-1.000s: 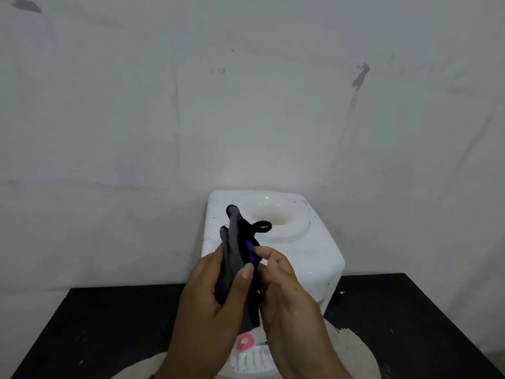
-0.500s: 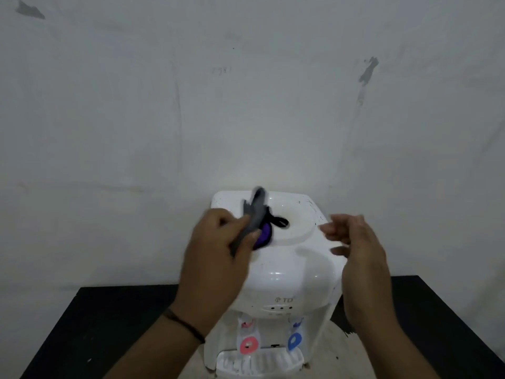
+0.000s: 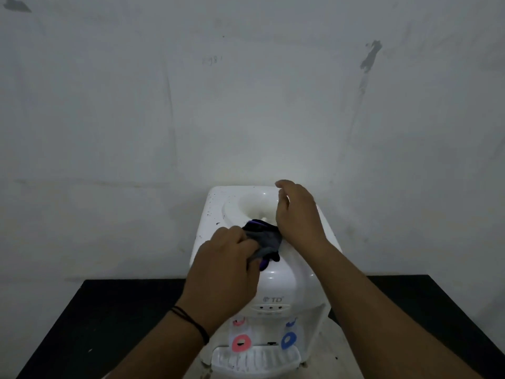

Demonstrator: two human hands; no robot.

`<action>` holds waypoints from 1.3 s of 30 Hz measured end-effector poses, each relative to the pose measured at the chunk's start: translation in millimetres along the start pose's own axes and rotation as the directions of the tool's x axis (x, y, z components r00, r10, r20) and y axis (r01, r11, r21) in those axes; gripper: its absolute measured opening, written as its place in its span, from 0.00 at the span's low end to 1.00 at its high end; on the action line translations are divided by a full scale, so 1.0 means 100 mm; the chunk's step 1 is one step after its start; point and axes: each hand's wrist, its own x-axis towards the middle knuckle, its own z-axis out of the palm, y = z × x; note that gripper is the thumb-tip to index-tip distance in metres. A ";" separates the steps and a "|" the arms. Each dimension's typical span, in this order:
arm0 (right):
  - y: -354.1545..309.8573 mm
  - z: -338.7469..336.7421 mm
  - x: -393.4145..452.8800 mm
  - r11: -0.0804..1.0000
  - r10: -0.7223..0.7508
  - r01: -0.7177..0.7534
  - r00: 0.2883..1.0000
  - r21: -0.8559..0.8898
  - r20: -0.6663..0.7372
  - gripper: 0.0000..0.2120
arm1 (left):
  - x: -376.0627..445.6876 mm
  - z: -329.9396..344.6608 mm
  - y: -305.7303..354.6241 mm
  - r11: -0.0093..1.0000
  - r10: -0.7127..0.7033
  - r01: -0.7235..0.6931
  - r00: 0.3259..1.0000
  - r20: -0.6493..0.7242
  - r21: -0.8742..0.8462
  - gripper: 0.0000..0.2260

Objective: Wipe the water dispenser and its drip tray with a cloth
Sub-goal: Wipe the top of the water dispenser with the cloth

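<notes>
A white water dispenser [image 3: 276, 285] stands on a black table, its top bowl dotted with dark specks. My left hand [image 3: 224, 272] grips a dark grey and purple cloth [image 3: 263, 240] and presses it on the dispenser's top front. My right hand [image 3: 296, 212] hovers over the right side of the top with loosely bent fingers, holding nothing; whether it touches the dispenser is unclear. Below are a red tap [image 3: 241, 343], a blue tap [image 3: 288, 341] and the white ribbed drip tray [image 3: 254, 361].
The black table [image 3: 114, 324] reaches left and right of the dispenser. A pale mat [image 3: 322, 370] lies under the dispenser's base. A stained white wall [image 3: 246, 105] rises right behind it.
My hands parted; the left kept the cloth and brought it down onto the dispenser's top. My right hand moved from the right side to above the top bowl.
</notes>
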 end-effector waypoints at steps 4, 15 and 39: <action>0.07 0.16 -0.04 0.999 0.029 -0.030 0.997 0.013 0.065 0.16 | 0.02 -0.08 -0.22 0.988 -0.138 0.141 0.989 -0.052 0.059 0.06; 0.01 -0.02 -0.06 0.911 0.207 -0.211 0.977 0.355 0.052 0.15 | 0.05 -0.06 -0.31 0.980 -0.200 0.200 0.977 -0.075 -0.018 0.15; 0.00 -0.04 -0.09 0.825 0.258 -0.232 0.966 0.516 0.022 0.15 | -0.15 0.01 0.34 0.956 -0.266 0.235 0.948 -0.176 -0.178 0.05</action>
